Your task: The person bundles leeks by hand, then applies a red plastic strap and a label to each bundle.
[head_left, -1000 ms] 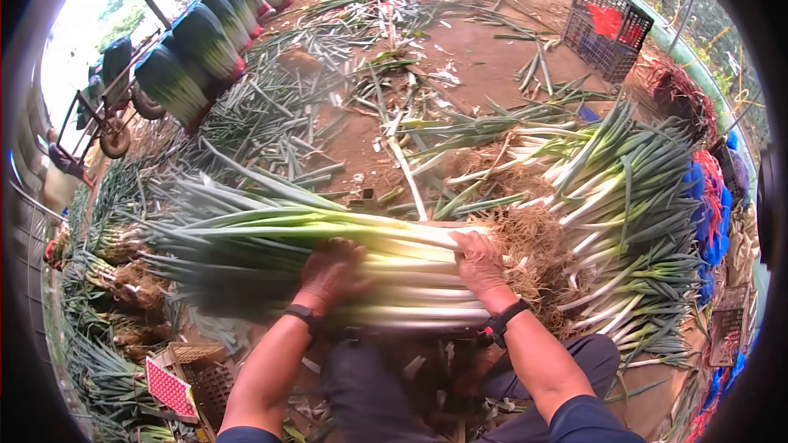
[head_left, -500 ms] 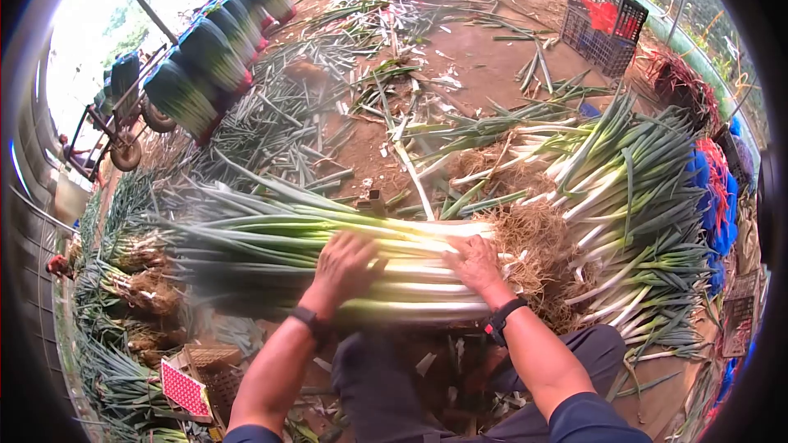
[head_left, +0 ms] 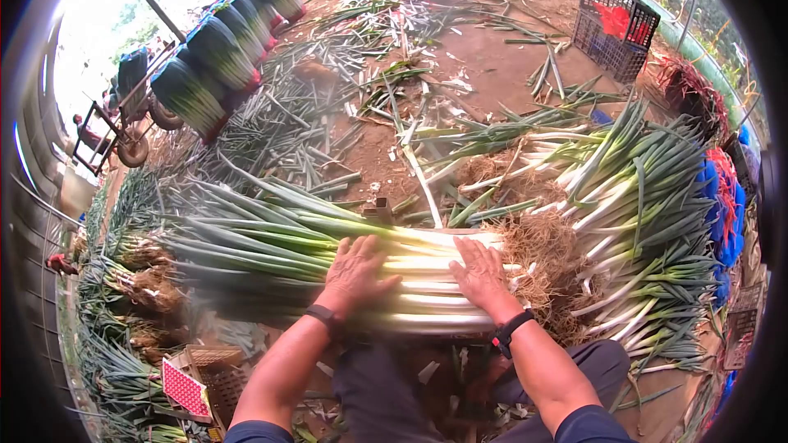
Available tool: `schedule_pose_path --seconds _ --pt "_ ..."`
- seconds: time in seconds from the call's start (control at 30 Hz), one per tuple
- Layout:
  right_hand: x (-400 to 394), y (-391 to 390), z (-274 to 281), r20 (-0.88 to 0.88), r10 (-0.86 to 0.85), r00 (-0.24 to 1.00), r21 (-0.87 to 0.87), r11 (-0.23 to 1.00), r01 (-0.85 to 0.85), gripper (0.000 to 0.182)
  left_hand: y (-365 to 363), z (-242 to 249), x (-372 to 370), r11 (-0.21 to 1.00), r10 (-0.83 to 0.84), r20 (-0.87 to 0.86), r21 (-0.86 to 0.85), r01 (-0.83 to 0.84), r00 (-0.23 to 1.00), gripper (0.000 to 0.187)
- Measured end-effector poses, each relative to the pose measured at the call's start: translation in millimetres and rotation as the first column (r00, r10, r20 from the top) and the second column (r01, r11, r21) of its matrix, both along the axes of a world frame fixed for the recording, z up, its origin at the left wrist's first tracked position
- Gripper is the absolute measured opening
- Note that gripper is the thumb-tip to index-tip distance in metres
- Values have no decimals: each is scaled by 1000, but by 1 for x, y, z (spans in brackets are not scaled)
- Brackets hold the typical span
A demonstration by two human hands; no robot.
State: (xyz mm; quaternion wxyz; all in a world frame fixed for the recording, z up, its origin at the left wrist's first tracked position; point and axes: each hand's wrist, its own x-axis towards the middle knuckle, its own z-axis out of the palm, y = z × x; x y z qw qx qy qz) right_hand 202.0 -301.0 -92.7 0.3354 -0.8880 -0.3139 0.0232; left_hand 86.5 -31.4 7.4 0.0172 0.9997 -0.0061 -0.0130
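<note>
A wide layer of long green onions (head_left: pixel 419 287) lies crosswise in front of me, green leaves to the left and white stalks with brown roots (head_left: pixel 546 267) to the right. My left hand (head_left: pixel 357 275) rests on the stalks where green turns to white, fingers spread. Flat on the white stalks nearer the roots is my right hand (head_left: pixel 484 277), its fingers also stretched out. Neither hand is closed around a stalk. A second pile of green onions (head_left: pixel 648 197) lies just right of the roots.
Cut leaves (head_left: pixel 287 123) litter the ground ahead. A cart with wrapped onion bundles (head_left: pixel 185 86) stands at the upper left, a black crate (head_left: pixel 616 25) at the upper right. More onions (head_left: pixel 123 369) and a crate with a red patterned panel (head_left: pixel 187 385) lie at lower left.
My left hand has shifted slightly right and its fingers have spread over the stalks. My right hand's fingers have opened out too. The view has tilted a little.
</note>
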Motion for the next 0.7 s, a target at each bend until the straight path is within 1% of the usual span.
schedule_pose_path --seconds 0.03,0.07,0.1,0.13,0.17,0.2,0.23,0.3,0.33,0.37,0.4,0.43,0.5,0.57,0.63,0.67,0.7 --pt "-2 -2 5 -11 -2 1000 1 1000 2 48 0 -3 -1 1000 -13 40 10 12 999 68" --pt "0 -6 11 -99 59 993 -77 995 -67 49 3 -6 -1 999 -41 47 34 39 998 76" --pt "2 -7 18 -188 118 975 -152 977 -147 51 2 -6 2 999 -44 44 33 42 998 76" --pt "1 -9 16 -195 119 974 -155 976 -151 51 1 -9 3 1000 -3 26 15 3 1000 81" --pt "-1 -10 15 -166 118 979 -172 974 -147 51 2 -10 4 999 39 6 -1 -39 999 87" --pt "0 -9 14 -130 121 984 -186 972 -145 51 0 -4 10 997 82 -155 18 -80 984 93" --pt "1 -7 10 -129 125 984 -187 971 -148 51 0 1 13 996 85 -155 18 -84 984 93" --pt "-3 -7 -1 62 79 995 -195 979 -66 50 -3 6 14 994 106 -244 14 -105 964 89" --pt "-4 -4 10 -14 117 993 -248 962 -117 47 -3 11 9 990 99 -268 -72 -122 958 87" --pt "0 -1 25 -91 122 988 -320 936 -146 44 2 5 -2 976 114 -241 -154 -153 964 87" --pt "4 -5 24 -162 237 958 -315 908 -278 38 2 2 -6 975 158 -233 -119 -189 960 84" --pt "-1 -18 -28 327 308 893 -117 951 -285 33 3 -2 -4 971 146 -230 -153 -184 962 82" --pt "10 -10 7 -7 259 966 -219 942 -254 44 -1 2 15 983 140 -235 -85 -164 962 78" --pt "12 -7 24 -215 188 958 -260 935 -242 55 -13 14 18 984 135 -220 -88 -157 966 78" --pt "5 -10 23 -235 164 958 -325 916 -236 61 -8 11 12 992 92 -192 -67 -106 977 82" --pt "0 -13 19 -215 121 969 -336 922 -190 63 -8 10 9 990 105 -206 -66 -121 973 83" --pt "-7 -14 17 -150 104 983 -354 923 -151 63 -7 6 9 991 101 -191 -62 -115 976 84"
